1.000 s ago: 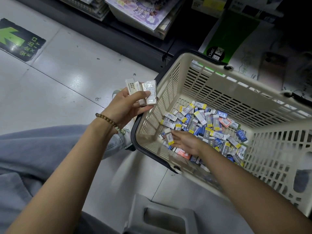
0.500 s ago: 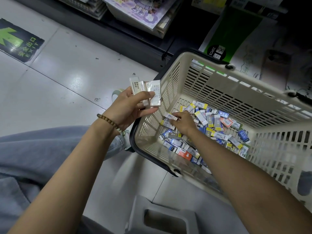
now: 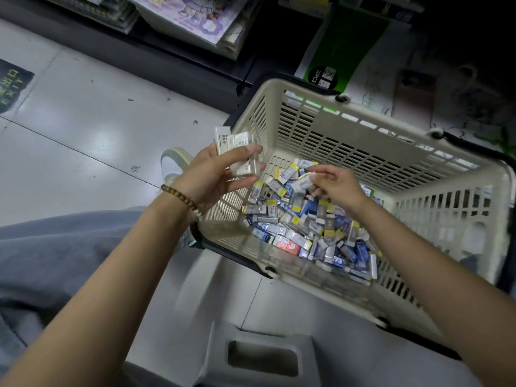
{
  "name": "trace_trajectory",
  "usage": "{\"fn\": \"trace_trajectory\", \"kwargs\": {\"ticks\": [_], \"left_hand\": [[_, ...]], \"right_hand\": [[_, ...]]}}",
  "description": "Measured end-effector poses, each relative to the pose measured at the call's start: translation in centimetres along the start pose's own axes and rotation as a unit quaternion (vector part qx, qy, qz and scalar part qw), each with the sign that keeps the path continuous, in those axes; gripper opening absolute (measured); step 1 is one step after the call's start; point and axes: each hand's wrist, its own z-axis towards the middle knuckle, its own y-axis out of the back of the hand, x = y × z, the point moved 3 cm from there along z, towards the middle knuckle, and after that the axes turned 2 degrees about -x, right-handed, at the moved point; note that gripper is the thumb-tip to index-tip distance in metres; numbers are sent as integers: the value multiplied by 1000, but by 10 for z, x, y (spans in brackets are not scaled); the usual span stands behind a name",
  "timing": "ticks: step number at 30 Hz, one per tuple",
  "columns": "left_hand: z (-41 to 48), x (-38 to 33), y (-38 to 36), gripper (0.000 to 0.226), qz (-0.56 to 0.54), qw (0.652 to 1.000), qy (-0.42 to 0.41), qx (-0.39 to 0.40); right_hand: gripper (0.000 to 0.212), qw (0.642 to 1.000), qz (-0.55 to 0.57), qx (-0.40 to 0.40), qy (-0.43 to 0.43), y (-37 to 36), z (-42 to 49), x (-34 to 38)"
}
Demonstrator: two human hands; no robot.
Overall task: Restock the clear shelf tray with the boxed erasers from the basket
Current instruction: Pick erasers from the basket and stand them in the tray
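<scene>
**Gathering a handful, a basketful to go**

Far left, we have a dark floor sign [image 3: 12, 88] with green characters lying sideways to us, and we cannot read them.

Moving in, the left hand [image 3: 215, 177] is curled round a small stack of white boxed erasers [image 3: 236, 148], thumb clamped across the front. It sits just outside the left wall of the basket [image 3: 321, 113]. The print on those boxes is too small to make out.

Next comes a single boxed eraser [image 3: 303, 183], pinched between thumb and fingertips of the right hand [image 3: 339, 187]. It is held above the pile, its end pointing toward the left hand.

Beyond the basket's far rim, a round black sticker [image 3: 321, 78] reads "20PCS".

Below, the heap of loose erasers [image 3: 307, 230], in blue, white and yellow sleeves, covers most of the basket floor. Their brand print is blurred.

The clear shelf tray is nowhere in our view, so nothing shows as stocked. By our reckoning we're early: collecting a handful, with the bulk left to move.
</scene>
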Motion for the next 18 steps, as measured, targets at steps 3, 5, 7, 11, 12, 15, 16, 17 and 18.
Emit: {"fn": "trace_trajectory", "kwargs": {"ticks": [3,5,7,11,12,15,16,17,18], "left_hand": [[9,9,-10,46,-4,1000,17,14],[15,18,-18,57,10,999,37,13],[21,28,-24,72,36,998,57,3],[26,49,-36,48,103,985,120,63],[26,54,-38,32,132,979,127,89],[29,62,-36,31,167,974,119,95],[31,62,-33,32,170,975,114,83],[32,62,-30,29,169,976,116,66],[34,62,-26,26,165,978,120,49]], "right_hand": [[17,998,50,21,24,35,-18,34],[12,993,104,43,30,47,-29,57],[13,983,157,85,35,48,-40,75],[12,987,105,108,62,23,-57,77],[11,989,98,94,63,17,-58,73],[9,988,127,81,35,9,-55,57],[9,985,141,95,17,8,-54,51],[10,981,158,113,2,7,-54,46],[11,976,176,127,-8,7,-53,41]]}}
